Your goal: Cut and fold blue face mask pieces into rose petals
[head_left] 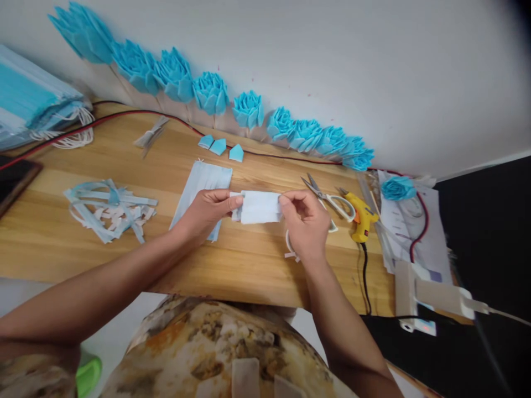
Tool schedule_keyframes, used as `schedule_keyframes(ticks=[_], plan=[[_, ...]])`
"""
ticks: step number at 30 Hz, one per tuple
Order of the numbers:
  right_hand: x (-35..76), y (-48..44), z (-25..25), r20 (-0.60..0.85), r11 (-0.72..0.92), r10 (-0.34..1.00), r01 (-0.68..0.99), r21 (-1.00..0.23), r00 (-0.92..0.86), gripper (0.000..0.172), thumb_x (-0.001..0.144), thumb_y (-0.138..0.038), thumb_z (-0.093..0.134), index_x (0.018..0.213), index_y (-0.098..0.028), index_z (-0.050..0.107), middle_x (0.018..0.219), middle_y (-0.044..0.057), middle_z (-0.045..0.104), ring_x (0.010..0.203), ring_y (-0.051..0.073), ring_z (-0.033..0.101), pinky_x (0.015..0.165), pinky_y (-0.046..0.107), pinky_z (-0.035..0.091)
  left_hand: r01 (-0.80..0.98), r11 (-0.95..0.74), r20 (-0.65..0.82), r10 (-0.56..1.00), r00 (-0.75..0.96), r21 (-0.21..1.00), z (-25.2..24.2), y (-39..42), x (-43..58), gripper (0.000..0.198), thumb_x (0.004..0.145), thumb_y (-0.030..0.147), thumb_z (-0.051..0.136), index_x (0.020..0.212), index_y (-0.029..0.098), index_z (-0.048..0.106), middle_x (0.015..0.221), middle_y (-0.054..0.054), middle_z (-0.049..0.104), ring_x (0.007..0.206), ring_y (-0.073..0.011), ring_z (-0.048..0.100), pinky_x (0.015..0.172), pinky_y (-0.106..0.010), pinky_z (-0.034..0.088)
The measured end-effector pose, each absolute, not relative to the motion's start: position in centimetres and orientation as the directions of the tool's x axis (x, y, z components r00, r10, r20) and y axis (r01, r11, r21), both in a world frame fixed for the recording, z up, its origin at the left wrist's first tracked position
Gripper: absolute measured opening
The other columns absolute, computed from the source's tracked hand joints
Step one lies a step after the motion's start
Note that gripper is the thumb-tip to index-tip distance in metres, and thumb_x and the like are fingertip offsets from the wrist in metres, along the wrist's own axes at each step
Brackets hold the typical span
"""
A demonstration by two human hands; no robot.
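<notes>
Between my two hands is a small folded piece of pale blue mask fabric (261,208), held up over the table. My left hand (211,207) pinches its left end between thumb and fingers. At the right end, my right hand (307,221) grips it with thumb and fingertips. A pale blue face mask (197,185) lies flat behind my left hand, partly hidden by it. Scissors with white handles (332,200) rest just beyond my right hand, their blades apart. White ear loop pieces (291,249) lie beside my right wrist.
Several blue fabric flowers (211,93) line the wall. Cut blue pieces (218,146) lie before them. Scrap strips (112,210) are at left, near bagged masks (37,94). At right are a yellow glue gun (362,215), its cord, papers (431,221) and a power strip (406,293).
</notes>
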State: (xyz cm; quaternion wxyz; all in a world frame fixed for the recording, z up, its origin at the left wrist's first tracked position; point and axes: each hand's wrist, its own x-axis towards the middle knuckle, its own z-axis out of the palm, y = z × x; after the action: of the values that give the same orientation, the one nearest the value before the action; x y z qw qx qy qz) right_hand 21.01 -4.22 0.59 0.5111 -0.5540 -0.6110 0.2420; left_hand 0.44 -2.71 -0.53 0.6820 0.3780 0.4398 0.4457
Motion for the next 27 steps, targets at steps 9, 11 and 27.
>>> schedule_keyframes(ticks=[9, 11, 27], plan=[[24.1, -4.8, 2.0, 0.405, 0.412, 0.911, 0.155, -0.898, -0.076, 0.009, 0.090, -0.034, 0.075, 0.089, -0.026, 0.071, 0.077, 0.001, 0.075, 0.067, 0.018, 0.069, 0.062, 0.031, 0.055, -0.350, 0.321, -0.269, 0.944, 0.189, 0.880, -0.7, -2.1, 0.5, 0.041, 0.070, 0.054, 0.087, 0.076, 0.015, 0.075, 0.077, -0.006, 0.072, 0.071, -0.0166, 0.062, 0.066, -0.030, 0.052], [24.0, -5.2, 2.0, 0.325, 0.345, 0.925, 0.079, -0.935, -0.195, 0.013, 0.090, -0.037, 0.075, 0.088, -0.025, 0.071, 0.071, -0.001, 0.073, 0.057, 0.015, 0.064, 0.053, 0.028, 0.050, -0.327, 0.353, -0.289, 0.930, 0.229, 0.877, -0.6, -2.2, 0.5, 0.041, 0.070, 0.053, 0.086, 0.078, 0.015, 0.076, 0.081, -0.007, 0.074, 0.075, -0.0189, 0.065, 0.069, -0.032, 0.054], [21.4, -4.6, 1.2, 0.289, 0.247, 0.956, 0.422, -0.872, 0.038, 0.006, 0.090, -0.026, 0.069, 0.086, -0.022, 0.071, 0.069, -0.003, 0.069, 0.059, 0.011, 0.060, 0.058, 0.025, 0.048, -0.268, 0.387, -0.281, 0.890, 0.359, 0.883, -0.4, -2.8, 0.7, 0.051, 0.083, 0.057, 0.072, 0.099, 0.010, 0.077, 0.089, -0.013, 0.078, 0.086, -0.0249, 0.071, 0.078, -0.037, 0.054]])
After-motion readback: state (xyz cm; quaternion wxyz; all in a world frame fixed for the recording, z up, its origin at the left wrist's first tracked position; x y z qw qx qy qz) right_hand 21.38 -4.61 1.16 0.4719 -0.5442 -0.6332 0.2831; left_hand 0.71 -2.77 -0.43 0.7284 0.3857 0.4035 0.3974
